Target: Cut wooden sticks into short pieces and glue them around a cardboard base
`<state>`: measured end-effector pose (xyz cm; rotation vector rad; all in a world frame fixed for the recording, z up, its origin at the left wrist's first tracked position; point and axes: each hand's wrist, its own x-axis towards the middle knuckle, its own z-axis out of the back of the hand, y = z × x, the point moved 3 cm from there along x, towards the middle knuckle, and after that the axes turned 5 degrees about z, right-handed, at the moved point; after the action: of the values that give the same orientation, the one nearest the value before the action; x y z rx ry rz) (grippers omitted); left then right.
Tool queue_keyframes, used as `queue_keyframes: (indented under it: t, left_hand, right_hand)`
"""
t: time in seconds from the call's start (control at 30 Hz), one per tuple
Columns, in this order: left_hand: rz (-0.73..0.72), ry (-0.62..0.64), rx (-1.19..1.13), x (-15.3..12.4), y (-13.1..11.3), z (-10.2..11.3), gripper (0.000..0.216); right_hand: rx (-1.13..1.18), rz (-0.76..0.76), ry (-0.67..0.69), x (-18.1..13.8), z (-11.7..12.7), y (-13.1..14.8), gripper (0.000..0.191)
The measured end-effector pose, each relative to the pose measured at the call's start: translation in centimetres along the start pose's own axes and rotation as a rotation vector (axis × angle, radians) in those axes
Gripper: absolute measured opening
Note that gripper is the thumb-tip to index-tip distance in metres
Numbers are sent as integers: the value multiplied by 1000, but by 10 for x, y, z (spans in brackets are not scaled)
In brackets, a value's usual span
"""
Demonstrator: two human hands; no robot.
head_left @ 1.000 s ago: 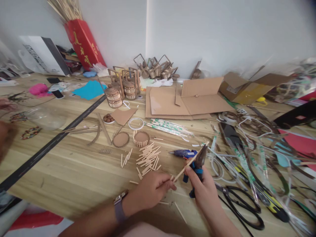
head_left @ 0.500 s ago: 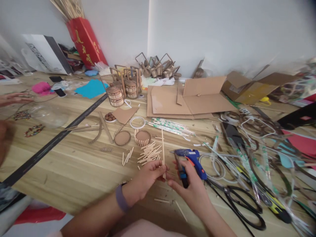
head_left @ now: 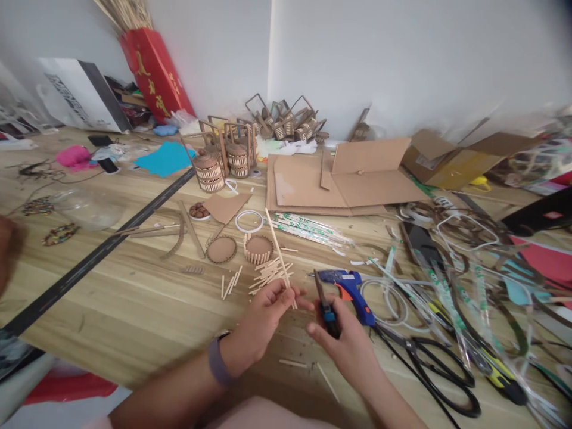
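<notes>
Extending from the left hand [head_left: 272, 307], a thin wooden stick [head_left: 278, 250] slants toward the far left, over the middle of the table [head_left: 147, 310]. The left hand is closed in a pinch: thumb and forefinger grip the stick near its lower end, and a short length protrudes below the grip. The remaining fingers are loosely bent and point right.

The right hand [head_left: 346, 333] holds a pair of pliers [head_left: 328, 312] with blue-and-black handles. Its fingers are wrapped around the handles; the thumb stands apart, pointing left. The plier jaws point to the far side, clear of the stick. Their opening cannot be determined from this angle. The two hands are near each other.

Just beyond the left hand is a pile of short sticks [head_left: 270, 275]; a few loose sticks [head_left: 230, 284] lie to its left. On the far side of the pile sits a round cardboard base [head_left: 258, 247] with short sticks standing along part of its rim. A second round base [head_left: 221, 250] is just to its left, and a white ring [head_left: 249, 231] lies farther back.

A blue glue gun [head_left: 353, 286] rests just beyond the right hand. Black-handled scissors [head_left: 442, 369] lie to the right. Small lidded baskets [head_left: 209, 173] stand at the far left of the bases; flat cardboard [head_left: 304, 185] lies to their right.
</notes>
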<state>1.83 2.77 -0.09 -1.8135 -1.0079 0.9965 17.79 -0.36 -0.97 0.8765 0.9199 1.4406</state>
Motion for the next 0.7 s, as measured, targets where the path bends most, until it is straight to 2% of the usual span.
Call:
queue_keyframes:
  t: [0.07,0.17,0.3,0.47,0.6,0.7]
  left_hand:
    - [-6,36,-34,0,1,0,39]
    - [59,164,-140,-1,10,-4,42]
    - [137,196,-185,0,17,-7,45]
    - [57,109,-134,1,6,1,38]
    - [11,126,-42,1,-3,3,38]
    - [-10,122,56,0,-7,4,39]
  right_hand:
    - [253,-124,160,-3,-6,-3,41]
    - [691,-294,359,-10,-20,-3,46]
    - [1009,-456,366,-15,-28,4,38]
    - [978,-521,426,-19,-25,16,31]
    - [832,-462,386,-18,-17,17,32]
    - [642,-366,331,-14,-2,18,30]
